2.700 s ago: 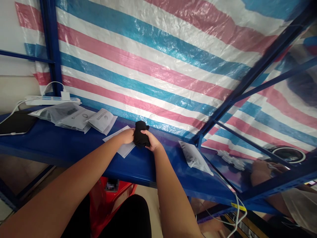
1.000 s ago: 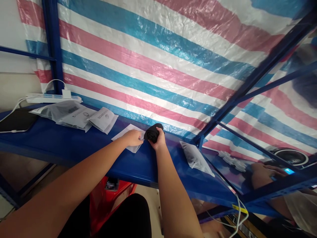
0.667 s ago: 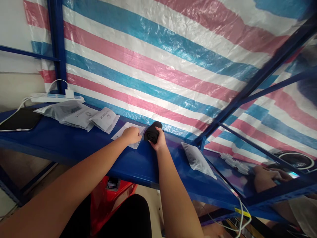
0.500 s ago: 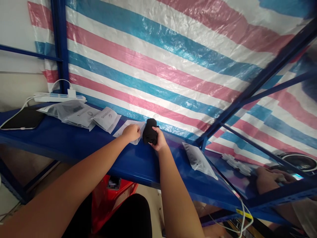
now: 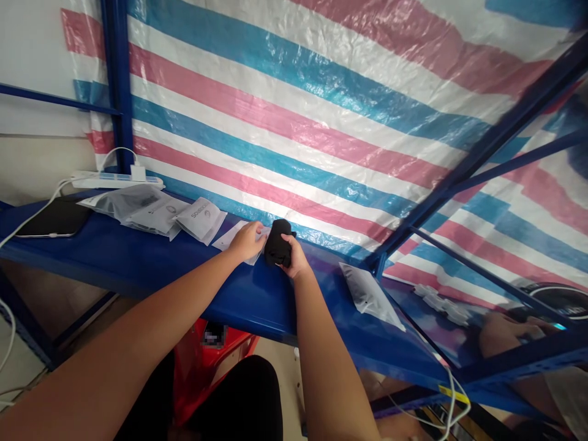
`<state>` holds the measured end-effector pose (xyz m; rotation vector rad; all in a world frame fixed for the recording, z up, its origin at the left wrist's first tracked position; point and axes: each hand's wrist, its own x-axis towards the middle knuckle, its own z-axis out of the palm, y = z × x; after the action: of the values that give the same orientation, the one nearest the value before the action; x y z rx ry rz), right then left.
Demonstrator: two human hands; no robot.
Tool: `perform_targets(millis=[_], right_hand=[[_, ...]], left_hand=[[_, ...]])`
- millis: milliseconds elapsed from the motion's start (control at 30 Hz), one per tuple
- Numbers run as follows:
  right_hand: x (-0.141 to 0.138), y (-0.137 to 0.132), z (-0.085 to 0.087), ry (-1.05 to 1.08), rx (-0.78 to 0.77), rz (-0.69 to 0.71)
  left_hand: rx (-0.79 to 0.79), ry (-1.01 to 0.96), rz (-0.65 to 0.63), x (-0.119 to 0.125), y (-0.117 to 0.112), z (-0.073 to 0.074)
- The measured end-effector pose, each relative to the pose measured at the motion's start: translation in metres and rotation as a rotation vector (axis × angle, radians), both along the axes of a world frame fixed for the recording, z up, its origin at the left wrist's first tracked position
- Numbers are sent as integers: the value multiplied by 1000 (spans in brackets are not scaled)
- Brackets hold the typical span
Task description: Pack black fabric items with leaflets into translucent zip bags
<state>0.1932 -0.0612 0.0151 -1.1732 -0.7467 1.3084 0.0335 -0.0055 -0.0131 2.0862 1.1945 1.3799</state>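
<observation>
My right hand (image 5: 296, 256) is wrapped round a rolled bundle of black cloth (image 5: 278, 244), held upright just above the blue shelf (image 5: 257, 300). Immediately to its left, the fingers of my left hand (image 5: 248, 241) are bent and pinch the edge of a frosted plastic bag (image 5: 225, 239). The bag lies flat on the shelf, partly covered by that hand. Its open end seems to face the black roll, though the fingers hide most of it.
Several filled plastic bags (image 5: 201, 220) lie to the left, beside a black tablet (image 5: 52, 219) and a white power strip (image 5: 114, 179). Another bag (image 5: 367, 294) rests on the right. Beyond the blue frame are a person's hands (image 5: 500, 334). A red stool (image 5: 193, 367) stands below.
My left hand has shifted slightly and its fingers have turned up at the bag's edge. My right hand keeps the black roll in nearly the same place. The view has tilted a little.
</observation>
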Motion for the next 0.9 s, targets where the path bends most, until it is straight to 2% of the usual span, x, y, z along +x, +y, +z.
perform_targets(millis=[100,267,367,433,600,767,900], right_hand=[[-1,6,-4,-32,76,-92],[-10,8,-9,-280,357,-320],[-15,4,-7,-410,443,-355],[-18,1,-6,-503,492,-350],[-26,-1,-5,-708,566,-402],[-32,-3,-5,-900,569,-418],[-34,-3,-5,-795,534,-369]], left_hand=[[-45,-144,-122,5,-6,6],[-229,-351,-370,14,-15,12],[-284,-418,-533,16,-22,16],[-310,-450,-585,17,-27,19],[-399,-520,-548,18,-31,21],[-454,-609,-574,15,-35,28],[-523,-620,-469,12,-38,32]])
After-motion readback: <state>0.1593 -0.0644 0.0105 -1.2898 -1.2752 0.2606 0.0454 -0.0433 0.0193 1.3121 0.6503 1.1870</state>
